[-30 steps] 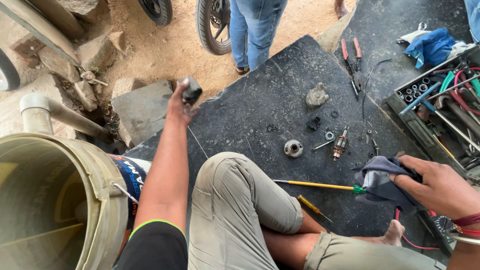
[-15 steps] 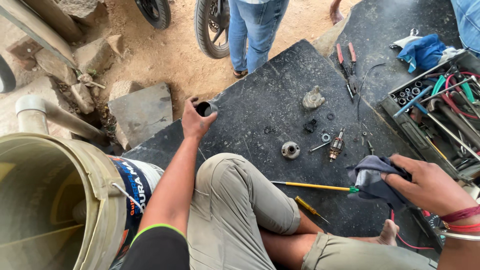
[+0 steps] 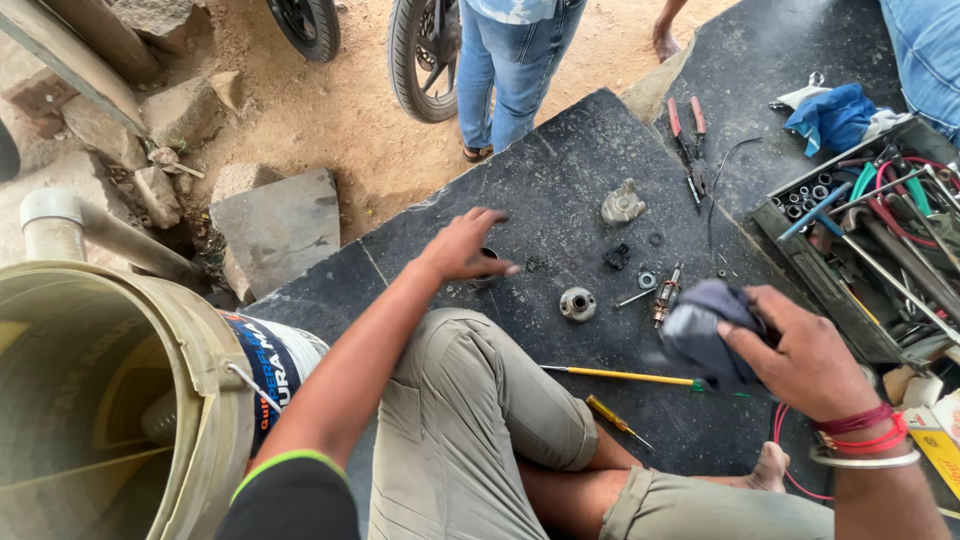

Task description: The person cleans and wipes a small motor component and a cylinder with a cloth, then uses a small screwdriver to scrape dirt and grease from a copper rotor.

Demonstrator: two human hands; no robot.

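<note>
Two hands work over a dark stone slab (image 3: 560, 150) that serves as the worktop: the left hand (image 3: 462, 248), fingers spread and holding nothing, hovers just above a small dark cylindrical cup (image 3: 487, 268) that peeks out directly beneath its palm. Right hand (image 3: 800, 350) is well apart, its fingers closed around a bunched grey rag (image 3: 700, 335). A round metal bearing housing (image 3: 577, 303) lies between them, beside a yellow-handled screwdriver (image 3: 620, 375) pointing across the seated person's knee

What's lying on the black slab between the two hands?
In the head view, a round metal part lies between the left hand and the right hand, which grips a dark cloth.
</note>
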